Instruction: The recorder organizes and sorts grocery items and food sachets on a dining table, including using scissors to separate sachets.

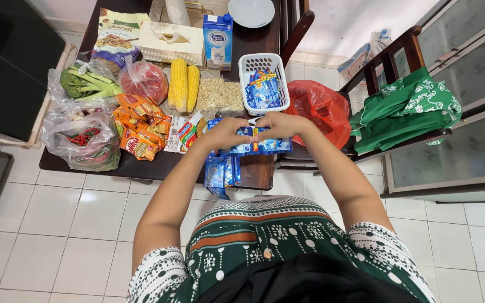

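Seen from above, a dark bench (254, 174) fills the upper centre of the frame. At its near edge, the left hand (227, 134) and right hand (279, 124) both close their grip on a strip of blue sachets (265, 147), more hanging over the edge. Just above sits a white basket (244, 67) holding more sachets. Left lie orange packets (141, 126), corn (183, 84), broccoli (88, 83) and bagged chillies (82, 140); a red bag (324, 106) sits right.
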